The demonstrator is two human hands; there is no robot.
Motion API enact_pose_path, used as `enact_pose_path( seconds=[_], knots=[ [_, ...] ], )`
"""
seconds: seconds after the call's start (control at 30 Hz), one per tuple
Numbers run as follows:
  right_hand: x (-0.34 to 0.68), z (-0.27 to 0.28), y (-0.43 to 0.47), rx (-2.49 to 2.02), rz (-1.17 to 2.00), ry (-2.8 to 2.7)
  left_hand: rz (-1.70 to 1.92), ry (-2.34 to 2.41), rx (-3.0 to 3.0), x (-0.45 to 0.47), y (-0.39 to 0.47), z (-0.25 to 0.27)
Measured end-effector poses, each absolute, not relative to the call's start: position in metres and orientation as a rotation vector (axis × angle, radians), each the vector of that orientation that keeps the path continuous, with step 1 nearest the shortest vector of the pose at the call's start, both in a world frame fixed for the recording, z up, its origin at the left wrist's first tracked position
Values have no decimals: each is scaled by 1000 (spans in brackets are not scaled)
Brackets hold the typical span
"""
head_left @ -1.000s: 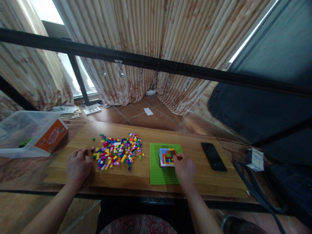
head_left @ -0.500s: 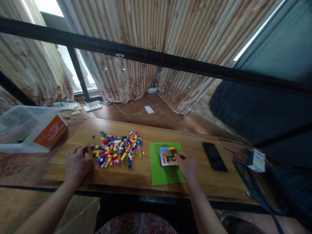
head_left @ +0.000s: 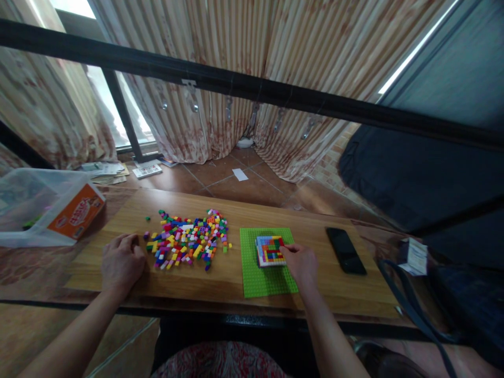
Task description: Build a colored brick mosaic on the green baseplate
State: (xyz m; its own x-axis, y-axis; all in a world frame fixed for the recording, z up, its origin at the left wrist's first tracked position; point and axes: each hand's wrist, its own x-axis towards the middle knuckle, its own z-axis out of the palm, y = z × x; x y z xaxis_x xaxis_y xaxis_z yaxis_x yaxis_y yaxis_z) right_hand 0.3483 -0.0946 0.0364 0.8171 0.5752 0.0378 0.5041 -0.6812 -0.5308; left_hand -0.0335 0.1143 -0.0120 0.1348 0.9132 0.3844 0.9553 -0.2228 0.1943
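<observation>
My right hand (head_left: 301,262) is closed in a pinch at the upper right corner of a low block of building bricks (head_left: 270,251). A small red building brick (head_left: 281,242) shows at the fingertips, which partly hide it. The block has a multicoloured top and pale sides, and it stands on a green baseplate (head_left: 252,283). On the left of the table, my left hand (head_left: 123,262) lies with its fingers curled in, and nothing shows in it. Just right of it spreads a pile of loose multicoloured bricks (head_left: 191,239).
A black phone (head_left: 345,251) lies on the wooden table (head_left: 181,289), right of the baseplate. A clear plastic box (head_left: 35,197) with an orange label stands at the far left. A dark rail (head_left: 236,81) crosses in front of striped curtains (head_left: 220,31).
The view has shifted slightly. My right hand stays at the same corner of the brick block, and my left hand still rests beside the pile.
</observation>
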Motion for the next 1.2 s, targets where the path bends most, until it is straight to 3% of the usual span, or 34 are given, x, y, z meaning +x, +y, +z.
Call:
enact_pose_path(
  seconds=[0.67,1.2],
  knots=[
    [347,37,-87,-2486,200,-808,-641,-1862,-2287,-35,118,-15],
    [379,24,-127,-2076,331,-719,-659,-1944,-2329,-30,113,-5]
  ],
)
